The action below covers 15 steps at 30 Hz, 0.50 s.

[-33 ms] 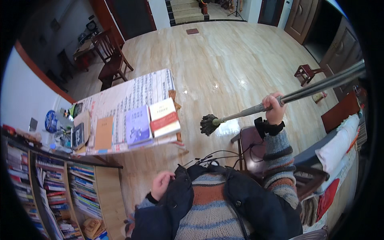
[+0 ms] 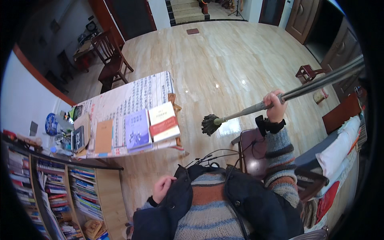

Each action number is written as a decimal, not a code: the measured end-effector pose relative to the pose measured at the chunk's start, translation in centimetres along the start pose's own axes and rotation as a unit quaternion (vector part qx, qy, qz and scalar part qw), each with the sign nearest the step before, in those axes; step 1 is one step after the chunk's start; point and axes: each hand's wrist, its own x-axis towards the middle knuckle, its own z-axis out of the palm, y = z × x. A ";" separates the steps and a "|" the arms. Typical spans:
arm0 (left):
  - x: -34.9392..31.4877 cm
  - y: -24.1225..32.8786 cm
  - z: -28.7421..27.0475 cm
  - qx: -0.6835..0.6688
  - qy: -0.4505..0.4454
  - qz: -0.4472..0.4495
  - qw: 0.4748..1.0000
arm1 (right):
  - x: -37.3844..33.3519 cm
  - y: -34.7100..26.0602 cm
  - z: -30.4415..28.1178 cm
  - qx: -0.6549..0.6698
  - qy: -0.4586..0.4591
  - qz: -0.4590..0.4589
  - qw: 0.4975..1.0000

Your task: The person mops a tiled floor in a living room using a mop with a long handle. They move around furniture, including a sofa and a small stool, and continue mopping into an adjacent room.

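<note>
My right hand point(image 2: 275, 106) is wrapped round a long grey pole point(image 2: 310, 89) with a dark, tufted end point(image 2: 210, 125). The pole slants from the upper right down toward the middle, its tuft hanging in the air above the tiled floor. Its far end runs out toward the dark rim of the picture. My left hand point(image 2: 162, 188) is held low beside the dark jacket point(image 2: 182, 190), its fingers curled in, with nothing visible in them. A black strap point(image 2: 270, 126) circles my right wrist.
To the left, a table point(image 2: 106, 106) with a lettered cloth bears a purple book point(image 2: 138, 128), a cream-and-red book point(image 2: 164, 122) and an orange one point(image 2: 104, 136). A bookcase point(image 2: 110, 196) stands at lower left. A chair point(image 2: 253, 154) with cables is close by; a small stool point(image 2: 308, 73) is further right.
</note>
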 end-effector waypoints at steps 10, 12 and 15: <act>27.2 -0.4 6.6 -0.015 0.059 -0.012 0.998 | 28.5 15.7 -5.5 -0.097 0.075 -0.004 0.992; 35.7 0.6 6.6 -0.014 0.039 -0.004 0.999 | 33.3 18.2 -7.7 -0.127 0.137 0.001 0.982; 47.5 3.8 8.3 -0.052 0.029 -0.017 0.998 | 39.7 20.3 -11.1 -0.145 0.217 -0.010 0.965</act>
